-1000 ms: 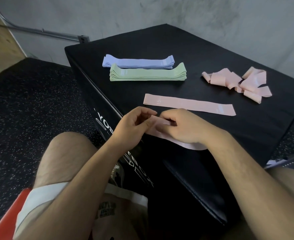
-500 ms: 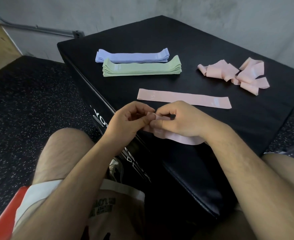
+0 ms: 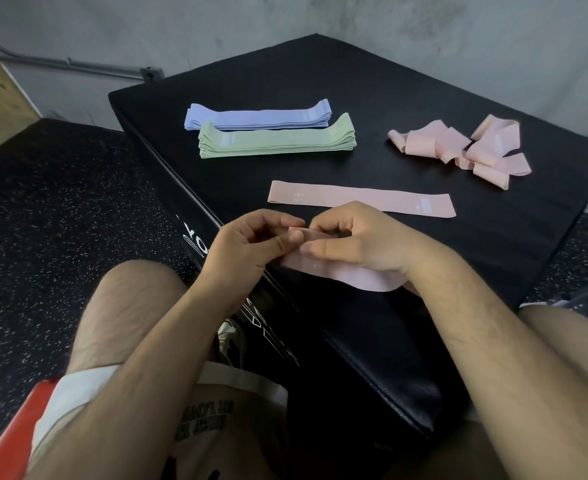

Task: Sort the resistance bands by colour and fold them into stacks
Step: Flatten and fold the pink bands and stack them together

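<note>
A pink band [image 3: 358, 277] lies at the near edge of the black padded box [image 3: 372, 81]. My left hand [image 3: 247, 244] and my right hand [image 3: 354, 240] both pinch its left end, thumbs and fingertips meeting. Just beyond them a single pink band [image 3: 361, 198] lies flat. A loose heap of pink bands [image 3: 465, 147] sits at the right. Two neat stacks stand at the back left: purple bands [image 3: 257, 116] and, in front of them, green bands [image 3: 275, 140].
The box stands on speckled black rubber flooring [image 3: 43, 202] against a grey concrete wall. A metal conduit [image 3: 77, 65] runs along the wall's base. My knees and shorts fill the lower frame, with a red seat edge [image 3: 8, 438] at the bottom left.
Both hands keep working the end of the pink band and have shifted only a little. The view has tilted, so the stacks sit slightly differently in frame.
</note>
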